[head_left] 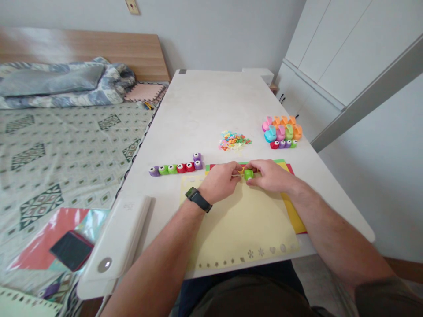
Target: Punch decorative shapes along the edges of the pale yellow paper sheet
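Note:
A small green craft punch (249, 175) sits at the far edge of a pale yellow sheet of paper (244, 220). The fingers of my right hand (273, 176) are closed around the punch from the right. Just left of it, my left hand (220, 181) pinches the paper's far edge; its fingertips are partly hidden. Cut-out shapes such as flowers, stars and a heart run along the sheet's near edge. Beneath it, yellow (295, 215), red and green sheets peek out.
To the left stands a row of small purple, green and red punches (172, 169). Farther back lies a pile of colourful paper cut-outs (233, 141), with larger punches (280, 132) grouped at the right. A long white device (115, 242) lies along the table's left edge, beside a bed (76, 163).

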